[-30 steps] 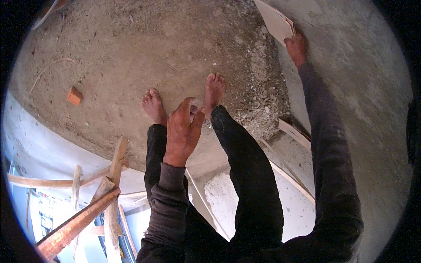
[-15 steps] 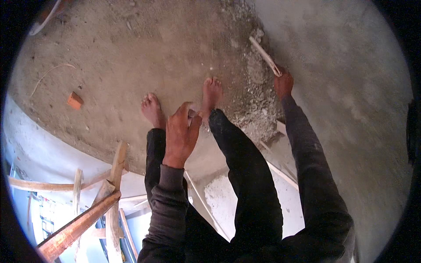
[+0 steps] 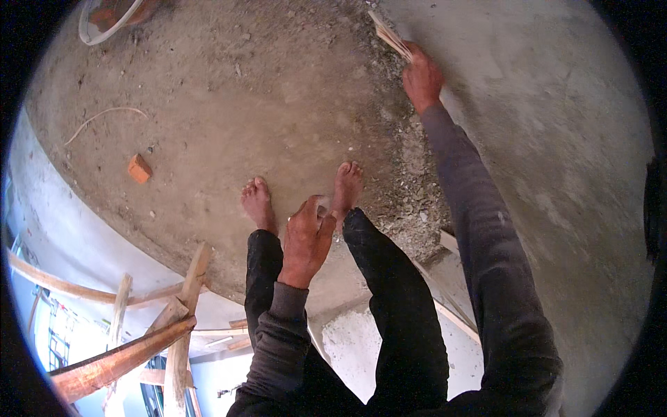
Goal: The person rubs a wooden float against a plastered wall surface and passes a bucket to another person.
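Observation:
In front of my dark-trousered legs, my left hand (image 3: 309, 243) is closed around a small pale translucent object (image 3: 322, 208) that I cannot make out clearly. My right hand (image 3: 421, 80) reaches up and away along the grey plastered surface (image 3: 542, 167) at the right, gripping a thin bundle of pale flat sheets (image 3: 389, 35), seen nearly edge-on. My bare feet (image 3: 347, 181) stand on a dusty concrete floor (image 3: 187, 104), beside a strip of rubble (image 3: 420, 205).
An orange brick piece (image 3: 139, 168) and a thin pale cord (image 3: 104, 113) lie on the left. A pale-rimmed container (image 3: 94, 35) is at the top left. Rough timbers (image 3: 121, 354) cross at the lower left; more thin boards (image 3: 455, 320) lie lower right.
My right hand dipped lower, then moved up and leftward with the sheets, which now appear edge-on. The view has shifted, so the floor and my left hand sit lower in the picture.

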`<state>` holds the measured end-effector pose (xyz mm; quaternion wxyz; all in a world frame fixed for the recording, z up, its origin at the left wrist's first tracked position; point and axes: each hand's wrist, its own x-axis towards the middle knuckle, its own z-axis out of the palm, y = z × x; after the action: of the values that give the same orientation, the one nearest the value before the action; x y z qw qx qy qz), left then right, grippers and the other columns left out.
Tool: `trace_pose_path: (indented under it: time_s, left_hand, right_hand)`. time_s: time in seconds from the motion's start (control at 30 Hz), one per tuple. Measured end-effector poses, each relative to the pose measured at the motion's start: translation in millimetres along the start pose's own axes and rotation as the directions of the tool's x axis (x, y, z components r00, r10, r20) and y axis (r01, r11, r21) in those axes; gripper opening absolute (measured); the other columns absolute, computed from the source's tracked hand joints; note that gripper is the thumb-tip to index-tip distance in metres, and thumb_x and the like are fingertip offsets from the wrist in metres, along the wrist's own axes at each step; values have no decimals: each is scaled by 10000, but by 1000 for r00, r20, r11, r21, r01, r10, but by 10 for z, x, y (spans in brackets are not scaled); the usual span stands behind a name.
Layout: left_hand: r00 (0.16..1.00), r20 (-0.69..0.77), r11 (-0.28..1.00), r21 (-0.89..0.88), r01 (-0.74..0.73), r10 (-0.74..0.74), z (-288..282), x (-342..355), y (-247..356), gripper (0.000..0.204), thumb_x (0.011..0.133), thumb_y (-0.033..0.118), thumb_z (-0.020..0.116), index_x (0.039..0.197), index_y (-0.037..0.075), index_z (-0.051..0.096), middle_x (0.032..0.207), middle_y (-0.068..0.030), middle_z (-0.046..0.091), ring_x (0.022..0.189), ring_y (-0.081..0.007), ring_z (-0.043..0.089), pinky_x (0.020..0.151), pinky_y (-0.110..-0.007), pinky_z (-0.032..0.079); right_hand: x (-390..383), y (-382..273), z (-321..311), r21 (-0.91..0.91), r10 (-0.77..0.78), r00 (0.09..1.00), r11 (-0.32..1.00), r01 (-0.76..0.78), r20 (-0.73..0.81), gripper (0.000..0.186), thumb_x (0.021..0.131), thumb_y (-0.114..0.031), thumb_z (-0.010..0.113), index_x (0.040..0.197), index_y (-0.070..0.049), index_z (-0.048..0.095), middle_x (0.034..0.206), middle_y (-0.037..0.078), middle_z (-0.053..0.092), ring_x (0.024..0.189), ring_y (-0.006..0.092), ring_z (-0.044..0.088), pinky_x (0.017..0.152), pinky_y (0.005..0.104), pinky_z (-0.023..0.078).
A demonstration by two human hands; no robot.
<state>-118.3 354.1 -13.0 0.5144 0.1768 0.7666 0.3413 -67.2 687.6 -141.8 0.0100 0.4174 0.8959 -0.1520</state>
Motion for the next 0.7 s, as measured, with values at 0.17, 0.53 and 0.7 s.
trace_pose_path:
  time_s: [0.17,0.53,0.7]
  left_hand:
    - [998,-18,998,-8,-62,62,-15,22,49,237,852,113,582,1066,25,531,819,-156,645,736,-257,645,665,-343,499]
    - [999,18,999,-16,-31,31,-86,-10,26,227,852,137,577,1046,28,531,838,-159,641,740,-271,639,665,-351,494]
    - [990,135,994,107,25,-39,-71,17,-38,239,827,148,596,1024,24,540,867,-171,631,781,-303,620,698,-372,481]
  right_hand:
    - [-281,154,470,-243,-144,988,958,151,48,481,720,-32,580,1190,-120,529,1044,143,597,932,365,590,768,482,484]
    - [-1347,335,292,14,304,950,952,-306,68,397,756,-47,591,1151,-90,603,1012,154,635,852,334,622,726,412,501]
    - [-945,-370,833,113,560,826,819,-563,59,324,747,-145,606,1058,-62,635,963,183,637,828,345,628,716,418,496]
